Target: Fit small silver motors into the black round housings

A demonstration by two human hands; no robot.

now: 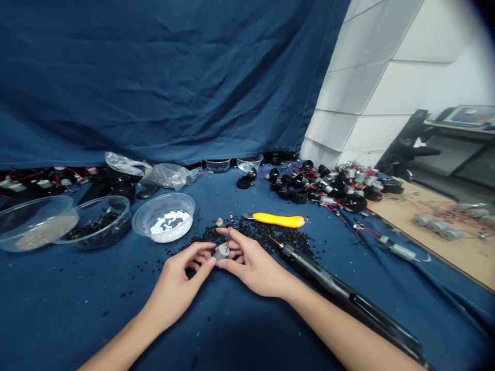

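Note:
A small grey electric motor [221, 253] with thin red wires is held between both hands, low over the blue cloth. My left hand [184, 269] is closed on its left side, thumb and fingertips against the metal body. From the other side, my right hand [253, 260] grips it with thumb and fingers, the index finger raised beside the wires. Just beyond the hands lies a scatter of small black pieces [266, 237]. A yellow-handled knife [279, 220] rests on them, and a black electric screwdriver [340, 293] lies to the right, its tip towards the pieces.
On the left stand clear plastic bowls of small parts [164, 234]. Behind them is a plastic bag [170, 176]. A heap of wired motors and black housings [320, 183] fills the back right. A brown board [464, 247] with motors lies at the right edge. A blue curtain [154, 77] hangs behind.

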